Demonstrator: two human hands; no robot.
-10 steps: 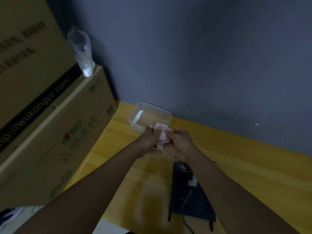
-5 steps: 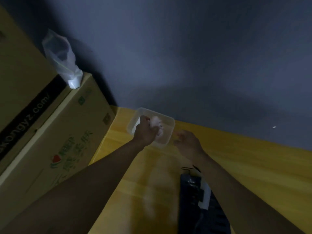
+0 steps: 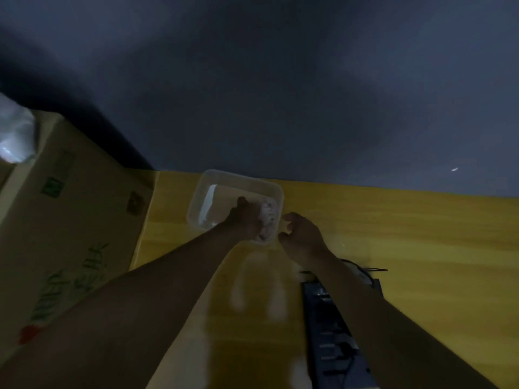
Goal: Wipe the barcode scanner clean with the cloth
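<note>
My left hand (image 3: 245, 219) is inside the clear plastic container (image 3: 206, 181) at the back of the wooden table, closed on a pale pinkish cloth (image 3: 268, 217) that bulges out to the right of the fingers. My right hand (image 3: 302, 237) hovers just right of the container's front corner, fingers loosely curled, holding nothing. A dark flat device (image 3: 328, 327) with a cable lies on the table under my right forearm; blur and dim light keep me from telling whether it is the barcode scanner.
Stacked cardboard boxes (image 3: 70, 220) stand along the left edge of the yellow wooden table (image 3: 421, 248), with a clear plastic bag (image 3: 14, 136) on top. A dark grey wall (image 3: 280, 94) rises right behind the table.
One second ago both hands held the cloth together in front of the container. My right hand let go, and my left hand carried the cloth into the container. The view shifted right.
</note>
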